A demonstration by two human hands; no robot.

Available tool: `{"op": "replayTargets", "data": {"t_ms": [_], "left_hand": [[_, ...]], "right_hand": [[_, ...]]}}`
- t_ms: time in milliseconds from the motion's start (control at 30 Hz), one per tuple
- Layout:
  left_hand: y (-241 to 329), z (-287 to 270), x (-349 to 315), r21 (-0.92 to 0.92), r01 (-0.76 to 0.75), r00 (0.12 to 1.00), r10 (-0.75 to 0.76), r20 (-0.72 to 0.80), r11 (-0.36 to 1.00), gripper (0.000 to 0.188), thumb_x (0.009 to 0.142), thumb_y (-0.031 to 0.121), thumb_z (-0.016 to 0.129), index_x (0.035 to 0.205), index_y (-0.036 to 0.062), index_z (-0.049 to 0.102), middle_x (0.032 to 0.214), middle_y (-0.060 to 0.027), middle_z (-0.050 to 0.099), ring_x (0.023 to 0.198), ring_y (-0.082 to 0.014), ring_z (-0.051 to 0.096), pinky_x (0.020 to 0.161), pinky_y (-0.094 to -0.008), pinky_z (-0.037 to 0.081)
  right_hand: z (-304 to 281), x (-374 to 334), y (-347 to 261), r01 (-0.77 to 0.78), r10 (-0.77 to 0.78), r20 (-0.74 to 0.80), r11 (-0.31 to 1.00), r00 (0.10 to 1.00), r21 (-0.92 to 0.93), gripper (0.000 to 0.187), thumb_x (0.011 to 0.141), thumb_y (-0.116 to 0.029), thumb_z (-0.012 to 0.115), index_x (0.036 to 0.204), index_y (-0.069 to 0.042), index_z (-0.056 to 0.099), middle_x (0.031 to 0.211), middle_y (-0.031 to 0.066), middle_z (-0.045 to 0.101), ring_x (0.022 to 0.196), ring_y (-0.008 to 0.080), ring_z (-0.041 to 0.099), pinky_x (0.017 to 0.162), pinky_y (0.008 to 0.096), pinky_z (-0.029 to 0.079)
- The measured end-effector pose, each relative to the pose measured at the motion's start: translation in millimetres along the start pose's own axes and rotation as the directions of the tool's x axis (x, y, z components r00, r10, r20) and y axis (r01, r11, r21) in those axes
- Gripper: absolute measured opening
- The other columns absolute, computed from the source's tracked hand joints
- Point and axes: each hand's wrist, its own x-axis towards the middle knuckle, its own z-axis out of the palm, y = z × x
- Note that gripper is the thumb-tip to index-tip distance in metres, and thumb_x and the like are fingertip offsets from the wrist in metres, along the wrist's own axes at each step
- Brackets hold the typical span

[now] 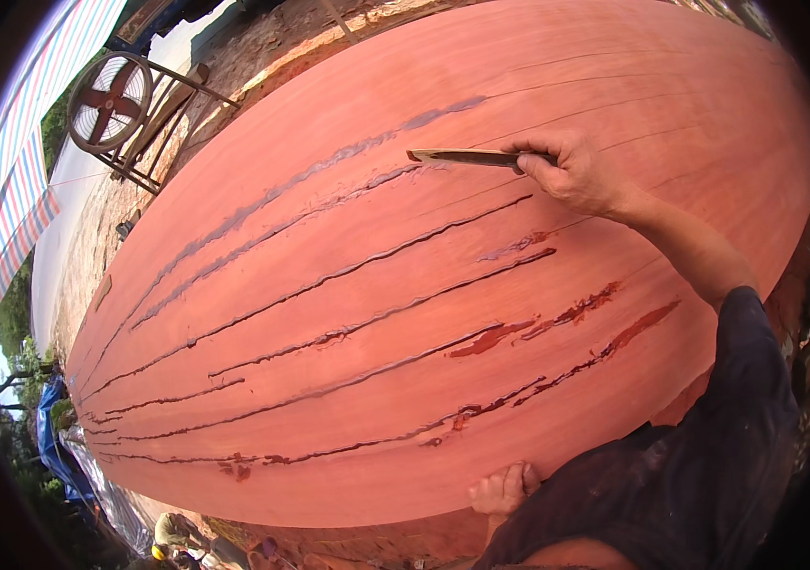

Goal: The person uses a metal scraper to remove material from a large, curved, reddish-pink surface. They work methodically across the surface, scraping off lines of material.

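A broad, reddish wooden hull (348, 228) spreads across most of the view, its plank seams marked by dark sealant lines (367, 254). My right hand (566, 173) grips a flat scraper (462, 157), its long thin blade pointing left. The scraper's tip is over the end of a smeared sealant line near the far side; whether it touches the wood is hard to tell. Lower down, near the hull's near edge, my left hand (505, 489) rests with curled fingers against the wood. Whatever those fingers may hold is hidden. Wet red-brown smears (571, 311) lie along the nearer seams.
A round fan (110, 102) on a metal stand is past the hull at the far left. Striped sheeting (8, 204) hangs beside it. A blue tarp (55, 442) lies beyond the hull's left end. Another person (177, 532) is low at the bottom left.
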Motion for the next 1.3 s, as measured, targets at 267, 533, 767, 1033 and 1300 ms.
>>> {"op": "replayTargets", "data": {"t_ms": [267,533,767,1033,1300], "left_hand": [[-4,3,-9,0.061,0.001,1.0,-0.001,-0.002,0.998,0.012,0.092,0.031,0.072,0.086,0.0205,0.072,0.075,0.0049,0.065,0.056,-0.017,0.052,0.059,-0.0358,0.037],[-6,5,-11,0.046,-0.024,1.0,0.024,-0.016,0.999,0.011,0.094,0.03,0.07,0.089,0.0197,0.07,0.075,0.0048,0.065,0.056,-0.0174,0.053,0.06,-0.0367,0.038],[-3,2,-6,0.029,-0.015,1.0,0.015,0.013,0.999,0.009,0.093,0.027,0.071,0.091,0.019,0.067,0.073,0.0039,0.065,0.057,-0.0181,0.056,0.059,-0.0382,0.039],[2,-2,-2,0.048,0.005,1.0,-0.006,0.025,0.999,0.009,0.092,0.025,0.071,0.091,0.018,0.067,0.076,0.0037,0.066,0.059,-0.0186,0.057,0.06,-0.0385,0.039],[1,1,2,0.047,-0.025,1.0,0.026,-0.015,0.999,0.016,0.095,0.027,0.069,0.084,0.0157,0.067,0.063,-0.0013,0.056,0.05,-0.0231,0.049,0.054,-0.0409,0.033]], "right_hand": [[51,-10,-16,0.343,-0.344,0.081,0.827,0.935,-0.446,0.033,0.094,-0.005,0.058,0.126,-0.005,0.065,0.086,0.014,0.07,0.077,0.0324,0.069,0.061,0.0441,0.055],[52,-20,4,0.449,-0.486,0.092,0.698,0.869,-0.558,0.04,0.088,-0.004,0.061,0.128,-0.007,0.065,0.086,0.0116,0.064,0.072,0.0298,0.066,0.056,0.0422,0.054],[35,-36,20,0.454,-0.543,0.032,0.667,0.839,-0.59,0.045,0.085,-0.003,0.064,0.13,-0.005,0.068,0.082,0.01,0.063,0.068,0.0289,0.065,0.054,0.0408,0.052],[24,-38,22,0.43,-0.564,-0.015,0.646,0.826,-0.631,0.041,0.086,-0.004,0.065,0.126,-0.004,0.07,0.083,0.0101,0.065,0.068,0.0283,0.065,0.054,0.0404,0.053],[60,-37,5,0.495,-0.583,0.073,0.61,0.809,-0.619,0.045,0.087,-0.004,0.065,0.132,-0.002,0.067,0.078,0.0086,0.056,0.064,0.0241,0.061,0.05,0.0359,0.051]]}}
